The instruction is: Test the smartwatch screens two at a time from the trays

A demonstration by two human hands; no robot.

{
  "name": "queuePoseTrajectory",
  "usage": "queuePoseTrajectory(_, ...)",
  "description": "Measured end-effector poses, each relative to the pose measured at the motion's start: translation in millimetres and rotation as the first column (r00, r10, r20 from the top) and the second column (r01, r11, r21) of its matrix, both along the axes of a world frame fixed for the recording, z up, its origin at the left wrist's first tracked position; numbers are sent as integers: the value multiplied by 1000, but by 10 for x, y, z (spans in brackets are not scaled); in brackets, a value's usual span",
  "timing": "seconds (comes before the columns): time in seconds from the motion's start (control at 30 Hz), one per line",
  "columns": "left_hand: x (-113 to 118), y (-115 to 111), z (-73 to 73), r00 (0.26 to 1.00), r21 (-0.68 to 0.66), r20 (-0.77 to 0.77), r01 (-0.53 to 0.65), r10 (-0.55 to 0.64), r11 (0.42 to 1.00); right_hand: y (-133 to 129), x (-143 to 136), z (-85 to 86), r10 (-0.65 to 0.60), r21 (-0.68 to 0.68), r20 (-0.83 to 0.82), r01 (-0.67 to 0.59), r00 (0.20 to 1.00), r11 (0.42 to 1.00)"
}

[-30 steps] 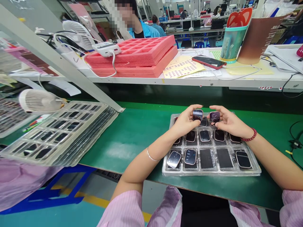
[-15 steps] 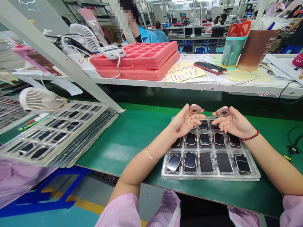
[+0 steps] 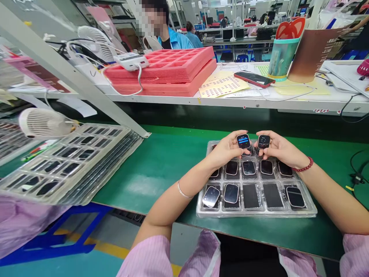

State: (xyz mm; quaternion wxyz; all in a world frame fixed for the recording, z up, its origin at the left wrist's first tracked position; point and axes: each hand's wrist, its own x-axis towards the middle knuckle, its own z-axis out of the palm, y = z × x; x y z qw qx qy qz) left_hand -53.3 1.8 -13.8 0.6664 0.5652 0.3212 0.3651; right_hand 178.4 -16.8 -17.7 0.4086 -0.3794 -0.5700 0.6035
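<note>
My left hand point(image 3: 228, 148) holds a watch case point(image 3: 243, 141) by its edges, its lit screen with blue bars facing me. Just to the right, my right hand point(image 3: 276, 146) grips a second watch case point(image 3: 263, 141), whose dark screen shows small light marks. Both hands are over the back part of a clear plastic tray point(image 3: 256, 214). Square watch cases lie screen up in many of its pockets, among them one at the front left point(image 3: 211, 196) that sits tilted. Two front-row pockets point(image 3: 251, 196) hold only dark padding. My hands hide part of the back row.
At left, stacked trays point(image 3: 86, 169) lie beside a white fan point(image 3: 46, 122) and a slanted metal post point(image 3: 86, 84). The raised shelf point(image 3: 225, 102) carries red foam trays point(image 3: 178, 69), papers, a phone point(image 3: 254, 79) and a cup point(image 3: 283, 57). Cables point(image 3: 357, 177) lie at right.
Both hands have turned the watch cases over, from their backs with round sensors to their screens. The two cases now sit slightly lower and nearer each other.
</note>
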Motion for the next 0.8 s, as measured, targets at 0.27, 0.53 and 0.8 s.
queuePoseTrajectory(0.27,4,-37,-1,995,121,-95,-5,17,993,-57,-56,15,-60,165,170,32,984,986)
queuePoseTrajectory(0.53,8,-36,6,994,124,-105,-14,28,992,-68,-62,12,-72,192,215,30,974,981)
queuePoseTrajectory(0.8,8,-41,21,993,128,-117,-7,22,992,-67,-62,2,-82,256,227,22,970,967)
